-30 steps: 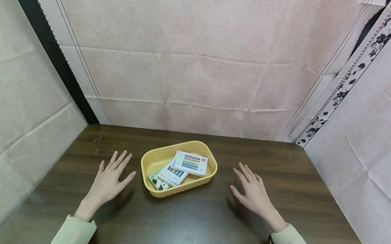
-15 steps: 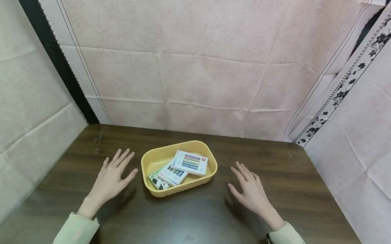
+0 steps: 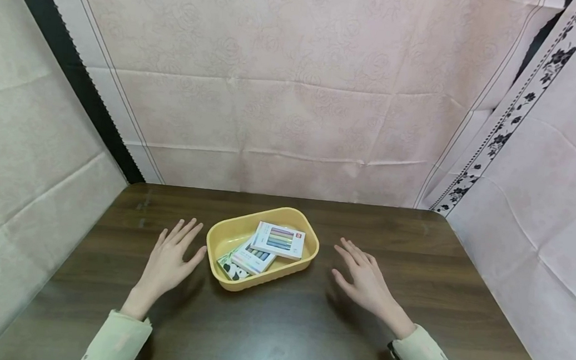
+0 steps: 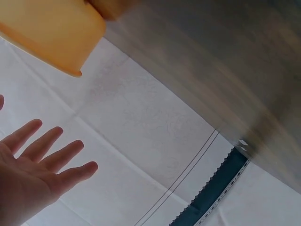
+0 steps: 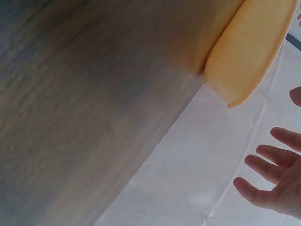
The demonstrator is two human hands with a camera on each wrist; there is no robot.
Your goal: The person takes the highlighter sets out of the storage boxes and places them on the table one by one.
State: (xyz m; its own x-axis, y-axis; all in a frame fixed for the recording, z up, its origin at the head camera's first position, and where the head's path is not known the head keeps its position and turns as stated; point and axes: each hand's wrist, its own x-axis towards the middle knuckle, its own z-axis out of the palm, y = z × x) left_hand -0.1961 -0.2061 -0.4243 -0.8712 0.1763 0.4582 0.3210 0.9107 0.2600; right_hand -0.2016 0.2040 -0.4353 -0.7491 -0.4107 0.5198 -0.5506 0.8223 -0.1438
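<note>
A yellow plastic basket [image 3: 226, 281] stands at a slant on the table. In it lie a white box [image 3: 278, 240] with a window showing coloured pens, a second white box [image 3: 254, 259] partly under it, and a panda-print box [image 3: 234, 267] lowest at the left. My left hand [image 3: 168, 265] is over the table at the basket's left, fingers spread, thumb tip right by the rim. To the basket's right my right hand [image 3: 365, 282] hovers with fingers extended and thumb apart. Both hands hold nothing. The wrist views show the basket's outer wall [image 4: 56, 35] beyond the fingers.
The brown wooden table [image 3: 277, 335] has rounded far corners. Pale patterned cloth [image 3: 282, 118] hangs behind it, with more cloth at the left and right sides. A black band [image 3: 75, 70] runs down the left cloth seam.
Both hands have drawn a little inward, the left one to the right and the right one to the left, closer to the basket. The basket and its boxes stay in place.
</note>
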